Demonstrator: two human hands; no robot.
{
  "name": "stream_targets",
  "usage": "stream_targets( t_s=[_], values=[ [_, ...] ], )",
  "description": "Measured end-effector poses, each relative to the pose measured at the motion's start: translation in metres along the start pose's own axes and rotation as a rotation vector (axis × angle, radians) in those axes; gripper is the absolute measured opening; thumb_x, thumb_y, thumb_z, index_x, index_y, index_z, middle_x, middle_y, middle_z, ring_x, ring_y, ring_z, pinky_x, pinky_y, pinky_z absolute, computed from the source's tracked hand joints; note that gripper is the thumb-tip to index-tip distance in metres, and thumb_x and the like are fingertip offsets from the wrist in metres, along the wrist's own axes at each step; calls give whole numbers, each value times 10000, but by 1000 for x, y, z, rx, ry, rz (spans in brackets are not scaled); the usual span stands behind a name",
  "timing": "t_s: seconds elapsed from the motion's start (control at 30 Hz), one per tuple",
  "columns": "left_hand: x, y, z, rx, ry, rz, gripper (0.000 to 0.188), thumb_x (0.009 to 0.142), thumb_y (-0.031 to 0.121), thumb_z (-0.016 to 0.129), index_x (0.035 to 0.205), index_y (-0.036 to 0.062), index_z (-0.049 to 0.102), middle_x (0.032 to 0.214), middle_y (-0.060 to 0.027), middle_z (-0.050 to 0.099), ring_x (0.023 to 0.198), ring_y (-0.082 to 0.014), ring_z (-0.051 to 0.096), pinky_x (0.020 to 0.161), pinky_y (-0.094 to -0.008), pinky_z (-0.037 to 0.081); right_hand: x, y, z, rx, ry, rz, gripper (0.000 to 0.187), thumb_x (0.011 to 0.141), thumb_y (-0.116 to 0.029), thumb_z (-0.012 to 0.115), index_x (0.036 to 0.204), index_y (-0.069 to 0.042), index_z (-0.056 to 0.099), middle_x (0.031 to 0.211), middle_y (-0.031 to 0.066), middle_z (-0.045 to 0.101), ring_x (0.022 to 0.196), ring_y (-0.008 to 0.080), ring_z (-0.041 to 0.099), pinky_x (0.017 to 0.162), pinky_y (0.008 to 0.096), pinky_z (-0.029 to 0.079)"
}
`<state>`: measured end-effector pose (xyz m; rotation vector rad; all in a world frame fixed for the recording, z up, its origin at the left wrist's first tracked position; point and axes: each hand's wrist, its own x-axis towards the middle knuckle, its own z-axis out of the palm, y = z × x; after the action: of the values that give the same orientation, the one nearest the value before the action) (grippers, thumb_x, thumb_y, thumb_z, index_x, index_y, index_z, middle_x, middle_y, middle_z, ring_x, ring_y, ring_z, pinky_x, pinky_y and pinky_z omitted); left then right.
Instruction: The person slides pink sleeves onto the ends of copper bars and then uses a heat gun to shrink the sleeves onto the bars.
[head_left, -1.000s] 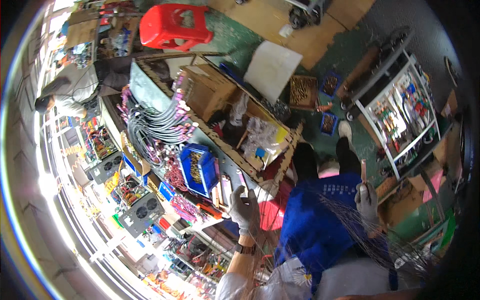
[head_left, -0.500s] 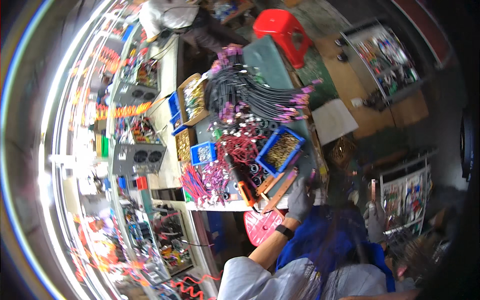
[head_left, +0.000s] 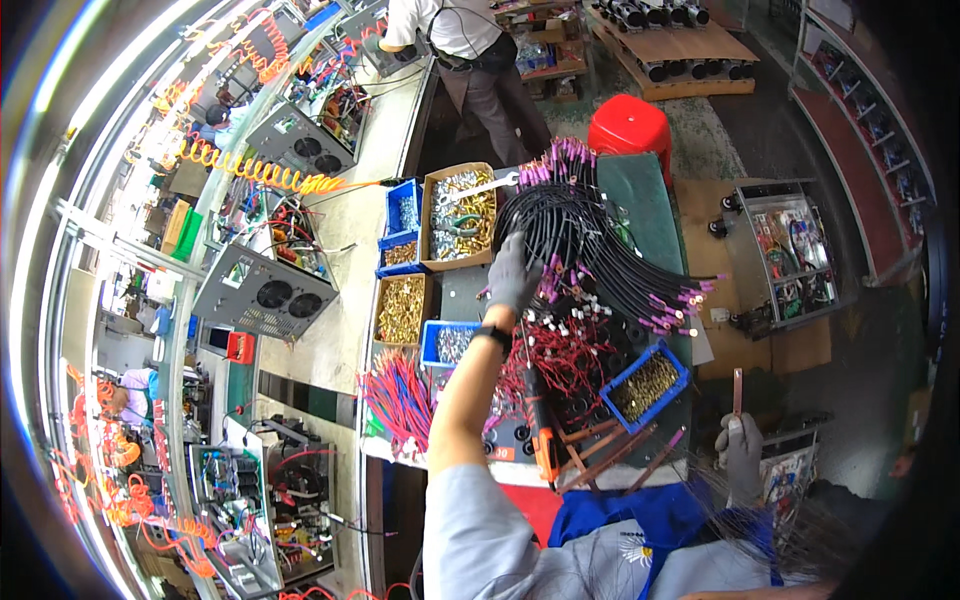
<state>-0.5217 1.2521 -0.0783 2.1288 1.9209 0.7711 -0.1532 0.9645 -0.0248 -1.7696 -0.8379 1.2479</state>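
Note:
My left hand (head_left: 514,276), in a grey glove, reaches out over the table to the near left side of a bundle of black cables (head_left: 560,215) with purple and copper ends. Its fingers are stretched out and touch or hover at the cables; no grip on one shows. At the lower right, my gloved right hand (head_left: 740,452) is closed around a flat copper bar (head_left: 738,390), held upright. An orange-and-black power screwdriver (head_left: 541,440) lies near the table's front edge. Beside it are several loose copper bars (head_left: 590,455).
Red wires (head_left: 565,355) lie in the table's middle. Blue bins (head_left: 650,390) and cardboard boxes (head_left: 402,310) hold brass fasteners. A wrench (head_left: 480,188) rests across one box. Behind stands a red stool (head_left: 630,128). Another person (head_left: 470,40) works at the bench beyond.
My left hand has moved away from the copper bars, forward and left to the black cables. The right hand still holds its copper bar. The whole view has shifted.

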Motion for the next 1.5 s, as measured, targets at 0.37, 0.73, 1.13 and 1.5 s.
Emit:
stream_targets(
  t_s=[0.37, 0.73, 1.13, 1.5],
  values=[
    [160, -57, 86, 205, -549, -493, 601, 813, 216, 585, 1329, 8, 358, 1197, -134, 565, 1013, -353, 605, 783, -468, 506, 15, -37, 47, -188, 104, 60, 243, 966, -260, 377, 903, -66, 510, 587, -11, 456, 452, 26, 352, 400, 189, 284],
    [165, -67, 74, 868, -555, 301, 244, 865, 211, 491, 985, 149, 694, 1007, -50, 662, 971, -209, 599, 705, -349, 420, 55, -63, 99, -70, 1, 155, 207, 964, -222, 390, 918, -67, 520, 585, -9, 461, 434, 21, 341, 383, 181, 272],
    [233, -147, 153, 1115, -504, 259, 350, 917, 213, 372, 1161, 144, 613, 1245, -21, 567, 1197, -235, 463, 949, -448, 278, 67, -64, 89, -127, 97, 179, 211, 953, -197, 389, 921, -39, 524, 585, -5, 471, 441, 33, 367, 396, 187, 288],
    [221, -108, 88, 830, -563, 283, 349, 647, 86, 552, 971, 87, 683, 1044, -165, 625, 1096, -301, 527, 1006, -447, 246, 74, -58, 86, -49, 128, 237, 202, 958, -209, 395, 899, -62, 521, 600, -19, 481, 470, 22, 372, 410, 178, 291]
  ],
)
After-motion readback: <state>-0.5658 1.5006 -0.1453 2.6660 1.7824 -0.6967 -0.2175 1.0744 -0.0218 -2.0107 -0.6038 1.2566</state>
